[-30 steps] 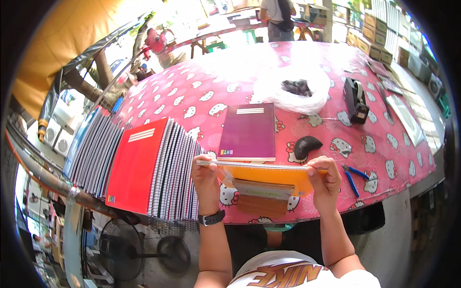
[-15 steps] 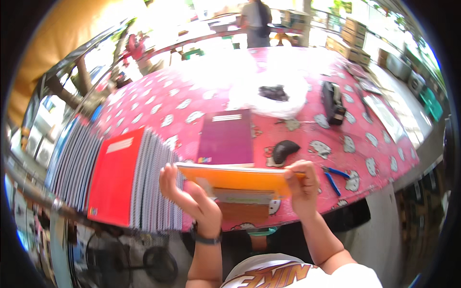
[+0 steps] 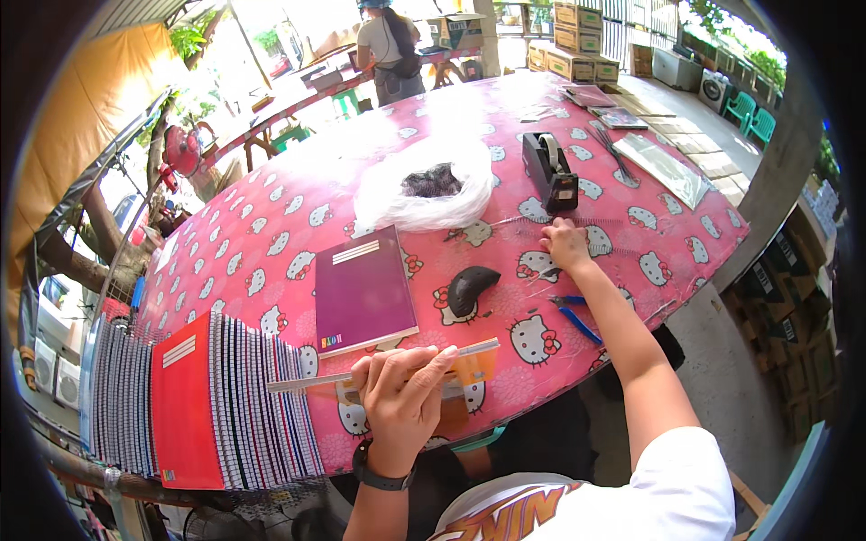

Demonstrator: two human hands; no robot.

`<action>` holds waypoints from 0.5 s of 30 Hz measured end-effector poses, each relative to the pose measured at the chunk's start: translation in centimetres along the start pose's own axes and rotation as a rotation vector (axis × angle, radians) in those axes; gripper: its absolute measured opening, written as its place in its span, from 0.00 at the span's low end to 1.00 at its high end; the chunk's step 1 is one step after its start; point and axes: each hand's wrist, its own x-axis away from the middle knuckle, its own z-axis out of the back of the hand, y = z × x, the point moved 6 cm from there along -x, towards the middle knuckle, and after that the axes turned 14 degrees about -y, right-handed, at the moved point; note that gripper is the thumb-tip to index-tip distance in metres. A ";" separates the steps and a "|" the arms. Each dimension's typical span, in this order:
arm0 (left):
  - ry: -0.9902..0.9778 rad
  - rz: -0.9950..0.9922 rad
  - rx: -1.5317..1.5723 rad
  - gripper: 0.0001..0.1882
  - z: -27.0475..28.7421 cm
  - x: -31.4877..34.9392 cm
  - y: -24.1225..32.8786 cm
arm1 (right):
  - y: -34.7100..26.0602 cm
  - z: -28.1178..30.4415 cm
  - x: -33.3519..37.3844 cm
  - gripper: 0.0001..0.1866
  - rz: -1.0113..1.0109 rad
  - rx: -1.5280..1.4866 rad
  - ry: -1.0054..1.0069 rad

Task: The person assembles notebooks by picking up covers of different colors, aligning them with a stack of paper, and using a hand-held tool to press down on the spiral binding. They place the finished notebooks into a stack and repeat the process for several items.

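Pink cartoon-print table (image 3: 194,275) under all this. Left hand (image 3: 403,397) has its fingers clamped on an orange notebook (image 3: 474,358), nearly edge-on, down around 6 o'clock. Right hand (image 3: 566,243) is at the notebook's 2 o'clock, fingers curled by a thin wire coil (image 3: 603,222); can't tell if they're gripping. A second ago both hands held the notebook.
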 end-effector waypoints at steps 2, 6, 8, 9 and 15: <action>-0.001 0.034 -0.040 0.16 0.0 -0.1 0.4 | -1.1 0.9 0.6 0.08 0.121 -0.095 0.056; 0.013 0.107 -0.045 0.13 -1.0 -0.7 1.0 | -6.3 8.7 4.7 0.12 0.341 -0.500 0.148; 0.003 0.106 0.002 0.12 -1.7 -1.0 1.1 | -9.2 13.6 8.3 0.15 0.419 -0.537 0.114; 0.009 0.126 0.032 0.13 -1.6 -0.9 0.9 | -10.5 14.8 9.6 0.16 0.461 -0.552 0.066; -0.088 0.140 -0.061 0.17 -1.9 -1.5 1.4 | -13.4 16.2 15.0 0.13 0.720 -0.812 -0.095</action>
